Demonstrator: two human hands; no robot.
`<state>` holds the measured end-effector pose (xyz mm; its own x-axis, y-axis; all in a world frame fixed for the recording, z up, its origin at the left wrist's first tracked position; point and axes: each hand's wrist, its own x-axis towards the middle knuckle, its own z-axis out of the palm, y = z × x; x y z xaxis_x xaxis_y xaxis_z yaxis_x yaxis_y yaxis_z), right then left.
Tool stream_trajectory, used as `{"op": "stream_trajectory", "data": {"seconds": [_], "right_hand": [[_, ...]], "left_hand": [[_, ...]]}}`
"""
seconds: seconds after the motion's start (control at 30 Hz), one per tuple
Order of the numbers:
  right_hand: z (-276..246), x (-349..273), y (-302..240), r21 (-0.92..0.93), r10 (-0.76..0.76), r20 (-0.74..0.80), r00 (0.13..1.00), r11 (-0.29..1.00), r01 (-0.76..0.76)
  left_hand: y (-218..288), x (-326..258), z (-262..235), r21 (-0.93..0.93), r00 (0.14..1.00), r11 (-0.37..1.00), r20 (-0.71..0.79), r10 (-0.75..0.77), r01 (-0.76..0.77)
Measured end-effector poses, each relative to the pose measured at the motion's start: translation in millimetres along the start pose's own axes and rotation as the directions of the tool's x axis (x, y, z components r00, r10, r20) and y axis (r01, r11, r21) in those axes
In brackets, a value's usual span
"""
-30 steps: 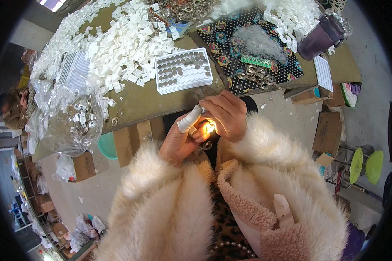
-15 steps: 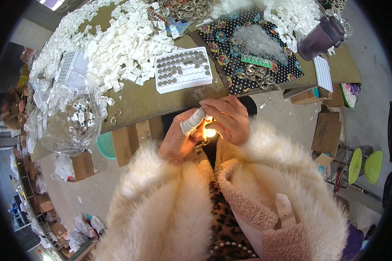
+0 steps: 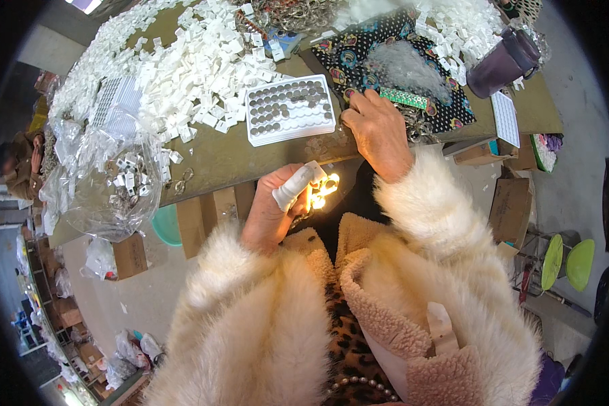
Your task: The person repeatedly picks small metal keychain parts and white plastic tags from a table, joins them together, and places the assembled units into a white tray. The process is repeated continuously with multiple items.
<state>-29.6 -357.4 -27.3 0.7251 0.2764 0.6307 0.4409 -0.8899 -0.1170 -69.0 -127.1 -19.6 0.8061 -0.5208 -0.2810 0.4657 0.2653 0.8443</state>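
Observation:
My left hand (image 3: 267, 211), its thumb wrapped in a white cover, is closed round a small white keychain light (image 3: 315, 172). The lamp glows bright yellow-white, and a bit of metal chain hangs under the fingers. My right hand (image 3: 380, 135) is over the table's near edge, fingers bent down and drawn together at the border of a black patterned cloth (image 3: 331, 51). What its fingertips hold, if anything, is hidden. To their left lies a white tray (image 3: 290, 139) with rows of round silver button cells (image 3: 264, 111). Metal key chains (image 3: 416, 122) lie beside the right hand.
Heaps of white plastic cases (image 3: 196, 74) cover the table's left and far parts. A clear bag (image 3: 111, 196) of parts sits at the left edge. On the right stand a dark purple bottle (image 3: 501, 64) and a white tray (image 3: 505, 118). Another person (image 3: 21, 166) is at far left.
My right hand has left the keychain light and moved forward and right to the cloth's edge. The left hand keeps hold of the light, which now shows more of its glow.

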Motion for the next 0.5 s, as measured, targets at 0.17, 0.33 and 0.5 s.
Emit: {"op": "stream_trajectory", "data": {"seconds": [0.17,0.33,0.5], "right_hand": [[1.4,3.1,7.3,-0.008,-0.007,0.063,0.998,1.0,0.008],[-3.6,11.6,6.6,0.252,0.128,-0.1,0.987,0.963,-0.099],[-21.2,0.9,-23.5,0.74,0.285,0.118,0.951,0.613,-0.276]], "left_hand": [[1.2,0.9,-3.5,0.0,1.0,1.0,0.023,0.002,-0.002],[-0.4,1.7,-7.8,-0.086,0.999,0.996,0.03,0.027,-0.024],[-1.0,5.4,-1.5,-0.063,0.988,0.988,-0.076,0.135,-0.14]]}}
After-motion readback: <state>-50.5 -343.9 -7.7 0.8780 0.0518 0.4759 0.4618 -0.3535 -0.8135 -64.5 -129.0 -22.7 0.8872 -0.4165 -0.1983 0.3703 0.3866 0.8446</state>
